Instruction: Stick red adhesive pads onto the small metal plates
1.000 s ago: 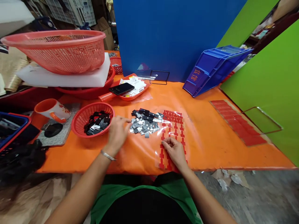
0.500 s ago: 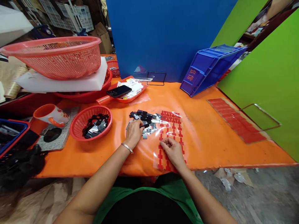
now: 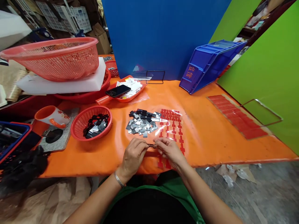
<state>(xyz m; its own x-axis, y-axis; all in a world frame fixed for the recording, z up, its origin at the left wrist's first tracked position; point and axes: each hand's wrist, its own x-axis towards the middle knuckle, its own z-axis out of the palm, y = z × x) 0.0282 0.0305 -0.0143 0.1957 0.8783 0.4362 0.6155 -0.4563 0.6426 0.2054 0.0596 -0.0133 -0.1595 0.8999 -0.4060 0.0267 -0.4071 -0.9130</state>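
The left hand point(image 3: 133, 154) was drawn into a narrow pinch on one end of a small, thin, dark strip point(image 3: 151, 145), a metal bracelet point(image 3: 119, 180) around its wrist. The right hand point(image 3: 170, 151) had its thumb and finger closed at the strip's other end, the remaining fingers curled. The strip was held level between the two, in front of the body and above the near part of the worktop point(image 3: 203, 137), whose orange cover looked smooth and glossy.

Just beyond lay a loose pile point(image 3: 141, 124) of flat rectangular pieces, some matt black, others silvery and shiny like metal. To its right, touching its edge, a clear plastic sheet point(image 3: 177, 128) carried columns of red T-like stickers point(image 3: 179, 132); the right hand covered part of it.

On the left stood a round red plastic basket point(image 3: 91, 139) with latticed walls, holding more black and silver pieces point(image 3: 97, 126). Behind it, a red scoop point(image 3: 102, 100) held white cards point(image 3: 134, 87), with a glossy black phone point(image 3: 118, 91) resting across them. A white and orange mug point(image 3: 56, 116) sat on a speckled slab point(image 3: 62, 144), and a ribbed blue bin point(image 3: 203, 67) leaned against a smooth blue board point(image 3: 161, 37).
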